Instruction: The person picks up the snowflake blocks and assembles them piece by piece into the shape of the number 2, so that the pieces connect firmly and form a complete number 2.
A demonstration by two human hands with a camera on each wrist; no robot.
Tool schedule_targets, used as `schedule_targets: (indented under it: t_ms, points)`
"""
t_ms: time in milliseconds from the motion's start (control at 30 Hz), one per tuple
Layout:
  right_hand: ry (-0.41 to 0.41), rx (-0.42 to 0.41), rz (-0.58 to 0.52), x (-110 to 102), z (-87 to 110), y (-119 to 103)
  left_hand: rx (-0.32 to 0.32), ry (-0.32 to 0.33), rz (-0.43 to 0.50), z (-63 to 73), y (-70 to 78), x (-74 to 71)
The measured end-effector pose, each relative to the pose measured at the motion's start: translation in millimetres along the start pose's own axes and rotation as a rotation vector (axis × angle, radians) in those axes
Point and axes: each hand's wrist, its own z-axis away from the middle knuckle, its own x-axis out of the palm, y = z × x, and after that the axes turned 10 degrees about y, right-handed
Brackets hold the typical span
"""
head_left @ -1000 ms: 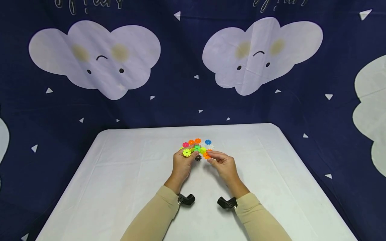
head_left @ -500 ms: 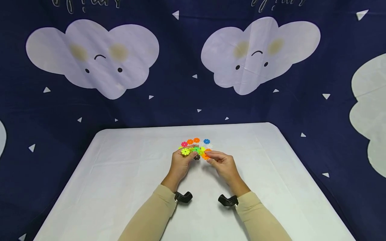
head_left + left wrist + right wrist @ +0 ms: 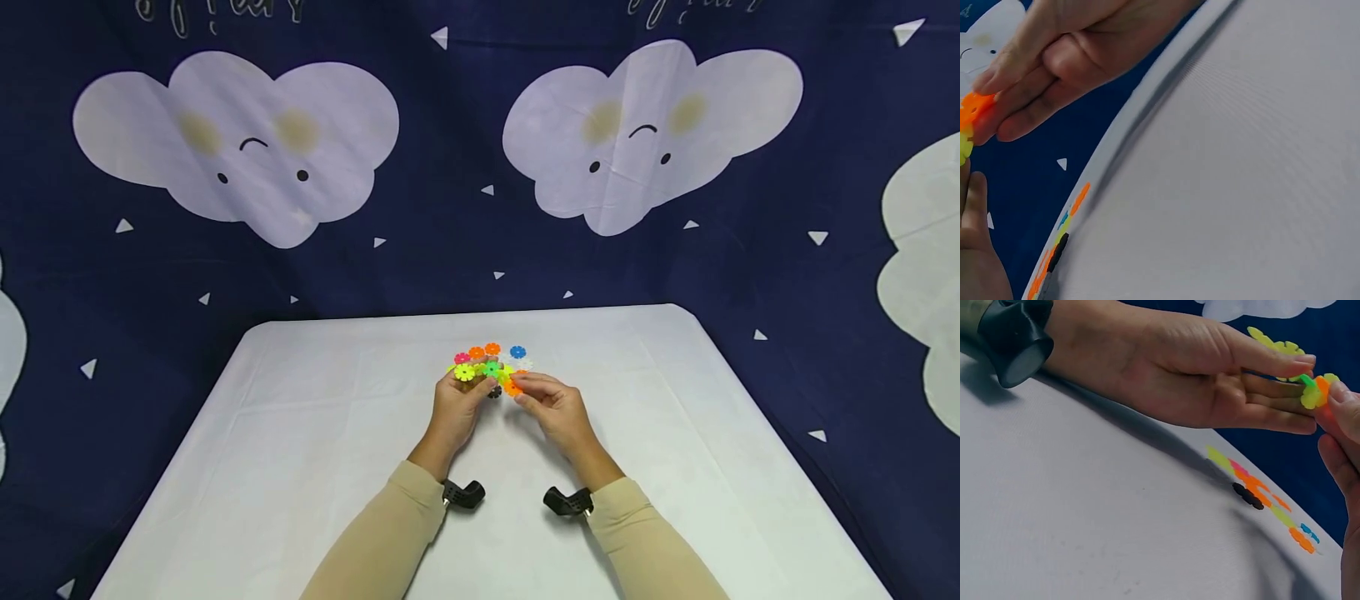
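My left hand holds a joined chain of flower-shaped interlocking discs, its thumb on the green disc. The yellow disc forms the chain's left end. On the other side, my right hand pinches an orange disc between thumb and fingers. In the right wrist view, that orange disc meets a yellow disc joined to the green one. The left wrist view shows the right hand with the orange disc at the frame's edge. Fingers cover part of the chain.
Loose discs lie flat on the white table beyond the hands: pink, orange, blue and white. A black disc lies just below the left thumb. A dark blue cloud-print cloth hangs behind the table.
The left hand has tilted the chain slightly, so its yellow end sits a little higher. The right hand keeps its pinch on the orange disc, nearly still.
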Motion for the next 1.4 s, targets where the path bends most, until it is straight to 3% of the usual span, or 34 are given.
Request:
schedule_targets:
  t_ms: [133,333,500,733,867,1000,1200,1300,1400]
  points:
    - [0.000,-0.036,-0.018,0.1,-0.6,2.4,-0.030,-0.048,0.048,2.2,-2.7,1.8]
    - [0.015,-0.055,-0.035,3.5,-0.8,2.5,-0.106,-0.174,0.127,2.7,-3.9,2.8]
    - [-0.003,-0.068,-0.066,7.9,-0.7,2.4,-0.177,-0.237,0.092,3.5,-2.7,1.1]
    - [0.039,-0.070,-0.060,9.5,1.6,0.3,-0.145,-0.295,0.045,2.6,-2.4,0.7]
    - [0.079,-0.066,-0.051,10.9,1.2,0.8,-0.108,-0.296,0.000,1.2,-1.8,0.6]
    - [0.115,-0.068,-0.021,12.2,-0.8,1.0,-0.078,-0.244,-0.051,-0.6,-1.1,0.9]
    - [0.145,-0.087,0.033,11.8,-3.9,1.6,-0.042,-0.188,-0.003,-1.4,-0.9,1.0]
    - [0.176,-0.077,0.147,9.5,-4.3,2.3,-0.040,-0.174,0.011,-0.7,-1.1,0.9]
    - [0.206,-0.055,0.333,6.5,-5.3,2.3,-0.071,-0.133,0.014,1.0,-0.9,1.0]
